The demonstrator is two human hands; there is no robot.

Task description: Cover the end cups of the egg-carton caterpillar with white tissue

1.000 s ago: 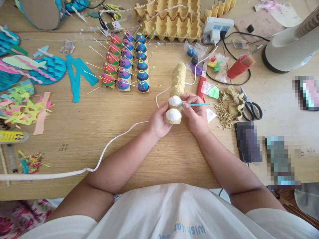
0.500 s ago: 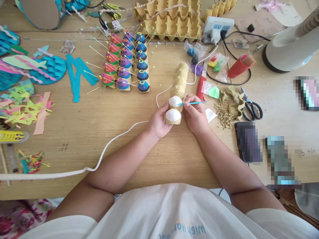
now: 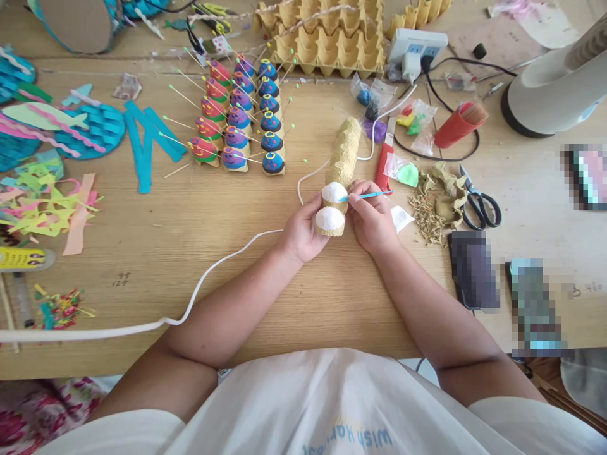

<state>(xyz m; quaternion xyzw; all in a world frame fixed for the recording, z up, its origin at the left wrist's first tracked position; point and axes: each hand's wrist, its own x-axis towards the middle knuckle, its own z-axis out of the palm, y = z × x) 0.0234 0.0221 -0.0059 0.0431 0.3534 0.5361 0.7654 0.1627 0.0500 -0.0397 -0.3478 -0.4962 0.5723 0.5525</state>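
Observation:
A strip of egg carton cups (image 3: 343, 155) points away from me over the table, its two nearest domes covered in white. My left hand (image 3: 303, 232) is closed around the near end of this strip from the left side. Between the thumb and fingers of my right hand (image 3: 372, 215) is a thin blue stick tool (image 3: 367, 195), its tip against the lower edge of the second white dome. Just right of that hand lies a small white packet (image 3: 401, 218). A red utility knife (image 3: 385, 163) rests beyond it.
Painted egg carton strips (image 3: 238, 119) with pins stand at the back left. Scissors (image 3: 480, 201), carton scraps (image 3: 448, 193) and phones (image 3: 475, 270) lie to the right. A white cable (image 3: 203, 281) crosses the table. Egg trays (image 3: 327, 47) and a power strip (image 3: 417, 47) sit behind.

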